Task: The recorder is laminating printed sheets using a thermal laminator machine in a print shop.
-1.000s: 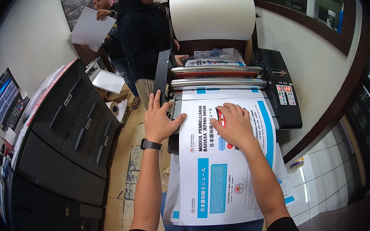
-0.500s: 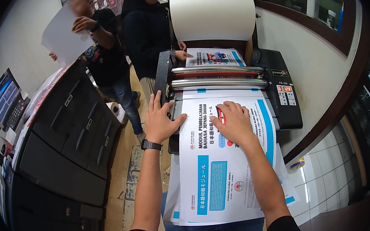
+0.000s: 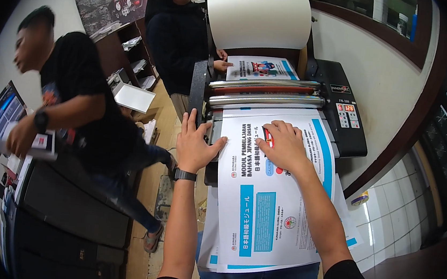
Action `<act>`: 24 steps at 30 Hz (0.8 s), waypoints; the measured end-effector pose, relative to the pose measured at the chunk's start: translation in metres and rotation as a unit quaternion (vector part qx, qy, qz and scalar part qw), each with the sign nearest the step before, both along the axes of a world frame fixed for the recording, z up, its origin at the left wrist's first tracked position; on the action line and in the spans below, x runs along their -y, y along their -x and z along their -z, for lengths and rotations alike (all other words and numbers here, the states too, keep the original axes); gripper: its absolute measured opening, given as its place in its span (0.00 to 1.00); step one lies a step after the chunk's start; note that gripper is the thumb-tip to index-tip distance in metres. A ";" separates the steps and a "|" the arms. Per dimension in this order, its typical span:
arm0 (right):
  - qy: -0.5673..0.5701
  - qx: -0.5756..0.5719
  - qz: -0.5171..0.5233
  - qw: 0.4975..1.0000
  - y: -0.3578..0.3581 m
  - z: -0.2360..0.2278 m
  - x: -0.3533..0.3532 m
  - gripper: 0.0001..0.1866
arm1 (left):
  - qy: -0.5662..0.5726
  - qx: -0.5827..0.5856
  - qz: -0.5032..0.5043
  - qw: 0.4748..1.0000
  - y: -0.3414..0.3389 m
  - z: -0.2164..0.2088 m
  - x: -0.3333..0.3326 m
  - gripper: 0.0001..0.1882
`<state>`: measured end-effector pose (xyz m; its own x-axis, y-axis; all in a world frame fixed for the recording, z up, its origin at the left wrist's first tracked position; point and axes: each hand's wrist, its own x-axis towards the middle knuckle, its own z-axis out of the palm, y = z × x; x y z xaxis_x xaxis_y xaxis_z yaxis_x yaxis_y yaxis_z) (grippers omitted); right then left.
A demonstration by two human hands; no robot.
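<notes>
A large printed sheet, white with blue bands, lies on the front of a roll laminator. Its far edge reaches up to the metal rollers. My right hand rests on the sheet's upper middle, fingers spread and slightly bent. At the sheet's left edge my left hand is spread out, thumb on the paper and fingers along the machine's left side. Another printed sheet shows beyond the rollers, under the white film roll. More sheets hang beneath the front one, mostly covered.
Behind the laminator, a person in dark clothes has a hand at the far sheet. On the left, another person in black leans over a large dark printer, holding papers. A wall with dark wooden trim stands to the right.
The person on the left has come nearer, from the back to the printer's screen, lowering the white sheet they held up. My hands and the printed sheet have hardly moved.
</notes>
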<state>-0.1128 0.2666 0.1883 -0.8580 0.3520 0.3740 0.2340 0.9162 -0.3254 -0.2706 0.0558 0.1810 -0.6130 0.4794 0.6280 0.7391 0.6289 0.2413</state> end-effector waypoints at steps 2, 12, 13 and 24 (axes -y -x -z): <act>0.001 0.004 -0.001 1.000 0.000 -0.001 0.000 0.31 | -0.002 -0.004 0.001 1.000 0.000 0.001 0.000 0.32; 0.002 0.011 -0.004 1.000 0.000 -0.001 -0.001 0.32 | 0.002 -0.010 -0.008 1.000 -0.002 0.003 0.003 0.32; 0.003 0.013 -0.004 1.000 0.000 -0.003 -0.001 0.32 | 0.001 -0.014 -0.007 1.000 -0.002 0.004 0.003 0.32; 0.006 0.020 -0.003 1.000 0.001 -0.003 -0.001 0.32 | -0.005 -0.013 -0.004 1.000 -0.007 0.003 0.006 0.32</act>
